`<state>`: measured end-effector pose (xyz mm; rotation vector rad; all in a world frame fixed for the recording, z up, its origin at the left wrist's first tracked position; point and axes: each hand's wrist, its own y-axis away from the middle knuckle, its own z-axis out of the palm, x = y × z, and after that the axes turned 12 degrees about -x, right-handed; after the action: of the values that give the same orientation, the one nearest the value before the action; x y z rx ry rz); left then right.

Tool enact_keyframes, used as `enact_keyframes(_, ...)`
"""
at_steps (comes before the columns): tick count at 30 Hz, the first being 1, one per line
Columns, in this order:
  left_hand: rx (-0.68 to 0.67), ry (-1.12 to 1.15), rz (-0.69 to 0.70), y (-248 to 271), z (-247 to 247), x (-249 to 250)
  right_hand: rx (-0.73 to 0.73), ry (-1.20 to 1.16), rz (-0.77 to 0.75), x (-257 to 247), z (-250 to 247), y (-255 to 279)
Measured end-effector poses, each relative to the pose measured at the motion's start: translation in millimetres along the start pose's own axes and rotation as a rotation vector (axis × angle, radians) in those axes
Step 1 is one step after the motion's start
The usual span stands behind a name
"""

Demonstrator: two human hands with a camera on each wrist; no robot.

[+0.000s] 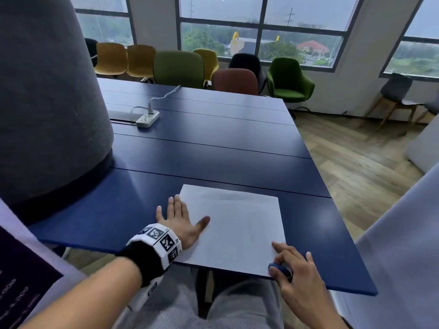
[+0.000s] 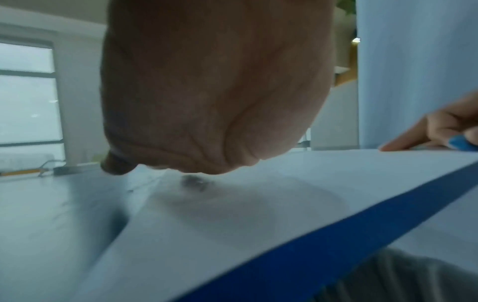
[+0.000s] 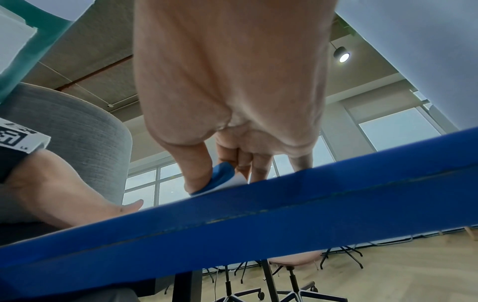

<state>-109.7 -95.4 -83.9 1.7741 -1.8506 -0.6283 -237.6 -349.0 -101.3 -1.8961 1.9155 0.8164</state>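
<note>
On table (image 1: pixel 213 143), left hand (image 1: pixel 179 222) atop paper (image 1: pixel 237 224)

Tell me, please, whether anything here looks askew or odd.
The near right corner of the white paper sheet curls up at the edge of the blue table, where the right hand pinches a small blue object.

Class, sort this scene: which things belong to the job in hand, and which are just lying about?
In use: white rectangular paper sheet, pressed flat by the left hand; small blue block, perhaps an eraser, pinched by the right hand.
Lying about: white plastic power strip with cable; row of coloured chairs.
</note>
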Motion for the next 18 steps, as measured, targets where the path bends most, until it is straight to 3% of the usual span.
enact_keyframes(5,0.052,-0.214,0.396,4.2,1.9,61.4,0.004,-0.003,0.012,0.0,-0.5,-0.9)
enact_keyframes(8,0.011,-0.322,0.497,2.4,2.9,99.2,0.002,-0.009,0.020,1.9,-0.3,-3.2)
enact_keyframes(14,-0.026,-0.263,0.435,-18.8,-1.3,99.5,0.026,-0.051,-0.011,7.1,4.4,-5.8)
enact_keyframes(18,-0.001,-0.073,0.182,-30.2,-17.5,45.5,0.010,-0.055,-0.017,5.8,3.3,-2.1)
